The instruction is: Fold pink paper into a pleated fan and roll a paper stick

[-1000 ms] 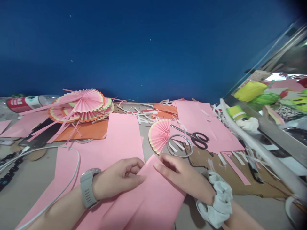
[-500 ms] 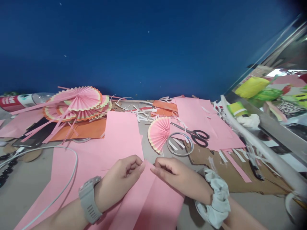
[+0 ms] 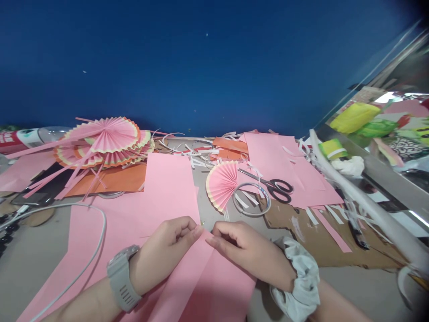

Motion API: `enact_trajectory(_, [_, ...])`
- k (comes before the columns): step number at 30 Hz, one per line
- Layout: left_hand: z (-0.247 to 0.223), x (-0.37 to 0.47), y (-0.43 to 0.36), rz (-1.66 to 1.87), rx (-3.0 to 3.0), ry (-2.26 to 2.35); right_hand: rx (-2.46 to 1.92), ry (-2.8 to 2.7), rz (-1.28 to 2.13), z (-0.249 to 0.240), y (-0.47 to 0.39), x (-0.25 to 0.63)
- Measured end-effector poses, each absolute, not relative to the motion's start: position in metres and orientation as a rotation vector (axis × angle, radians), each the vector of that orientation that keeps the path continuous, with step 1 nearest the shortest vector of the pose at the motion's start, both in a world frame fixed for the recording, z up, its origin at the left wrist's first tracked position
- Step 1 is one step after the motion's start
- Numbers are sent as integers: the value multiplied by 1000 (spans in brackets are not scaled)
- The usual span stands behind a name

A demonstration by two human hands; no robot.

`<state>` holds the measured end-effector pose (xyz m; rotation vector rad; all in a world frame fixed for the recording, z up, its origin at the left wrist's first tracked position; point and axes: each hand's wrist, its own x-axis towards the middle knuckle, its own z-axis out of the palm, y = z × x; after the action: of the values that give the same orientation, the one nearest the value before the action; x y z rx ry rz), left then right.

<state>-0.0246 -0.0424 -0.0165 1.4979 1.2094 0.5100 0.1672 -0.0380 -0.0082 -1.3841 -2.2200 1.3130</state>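
Observation:
Between thumb and curled fingers, my left hand (image 3: 170, 246) pinches the upper edge of a folded pink paper sheet (image 3: 208, 286). Just beside it, my right hand (image 3: 239, 248) is closed on the same sheet, thumb on top. A fold runs down the sheet toward me, and its lower end leaves the view. More pink paper (image 3: 134, 214) lies flat under and left of my left hand. Beyond my hands sits a pleated pink paper fan (image 3: 221, 184) with a cream edge. Next to it are a roll of tape (image 3: 251, 212) and black-handled scissors (image 3: 279, 190).
Finished pleated rosettes (image 3: 110, 138) are piled at the left on orange paper (image 3: 124, 181). A white cable (image 3: 102, 232) loops across the left side. A box cutter (image 3: 357, 235) rests on cardboard (image 3: 311, 246) at the right, near a pale tube (image 3: 362, 192). A blue panel (image 3: 201, 67) stands behind.
Both hands still pinch the sheet. My right hand has shifted slightly left, and the sheet's top edge has tilted a little. The view has moved slightly.

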Motion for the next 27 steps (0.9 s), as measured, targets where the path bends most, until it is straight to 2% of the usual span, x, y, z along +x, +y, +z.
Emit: enact_trajectory(27, [-15, -28, -41, 428, 1573, 1198, -1411, -2150, 1346, -11, -41, 164])
